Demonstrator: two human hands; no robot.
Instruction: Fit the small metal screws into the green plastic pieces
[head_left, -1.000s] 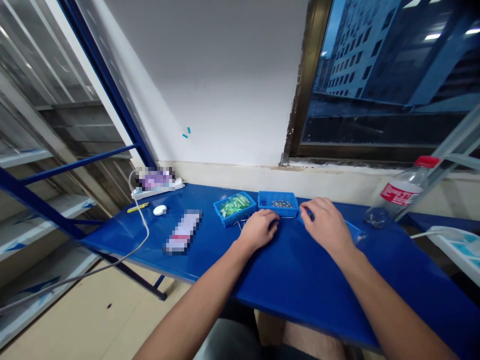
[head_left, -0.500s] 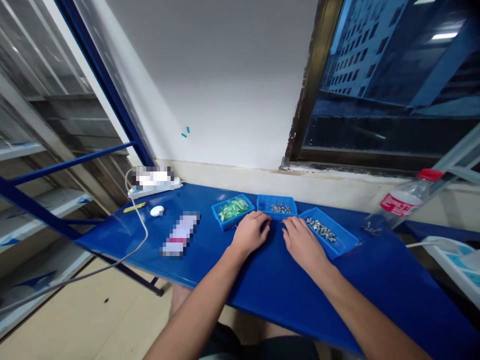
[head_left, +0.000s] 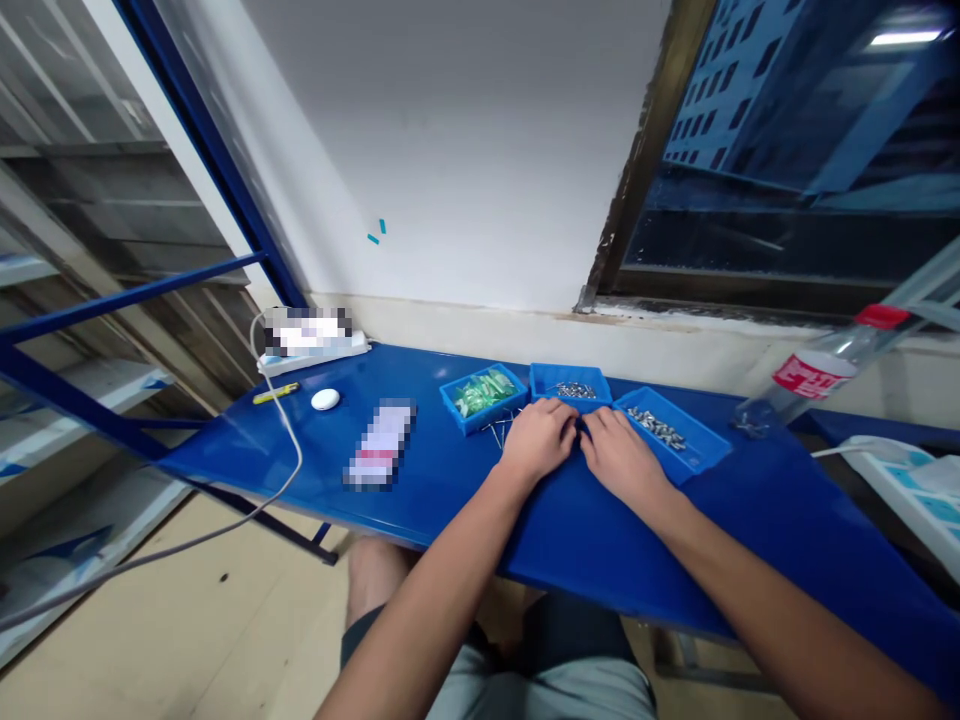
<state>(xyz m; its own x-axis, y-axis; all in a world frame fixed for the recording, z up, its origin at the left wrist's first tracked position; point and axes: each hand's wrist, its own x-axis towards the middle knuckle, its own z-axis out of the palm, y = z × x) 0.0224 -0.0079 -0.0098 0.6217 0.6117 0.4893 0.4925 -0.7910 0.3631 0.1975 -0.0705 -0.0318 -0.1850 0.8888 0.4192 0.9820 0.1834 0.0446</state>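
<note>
My left hand (head_left: pixel 541 440) and my right hand (head_left: pixel 621 450) are close together above the blue table, fingers curled and fingertips almost meeting. Whatever lies between the fingertips is hidden or too small to name. Just beyond them stands a blue bin (head_left: pixel 571 374) with small metal parts (head_left: pixel 576 390). To the left, another blue bin (head_left: pixel 470 422) holds green, shiny pieces (head_left: pixel 484 393). A third blue bin (head_left: pixel 703 458), beside my right hand, contains silvery cylindrical parts (head_left: pixel 657 428). Several thin metal pins (head_left: pixel 498 434) lie on the table next to my left hand.
Further left are a blurred-out flat item (head_left: pixel 381 440), a white round object (head_left: pixel 325 400), a yellow-handled tool (head_left: pixel 276 394) and a power strip (head_left: pixel 315 352) with its cable (head_left: pixel 298 450). A red-capped plastic bottle (head_left: pixel 817 372) leans at the right. Wall and window rise behind the table.
My hands have drawn together, the left moving right toward the right hand. Thin pins beside my left hand show more clearly now. The whole view has shifted slightly.
</note>
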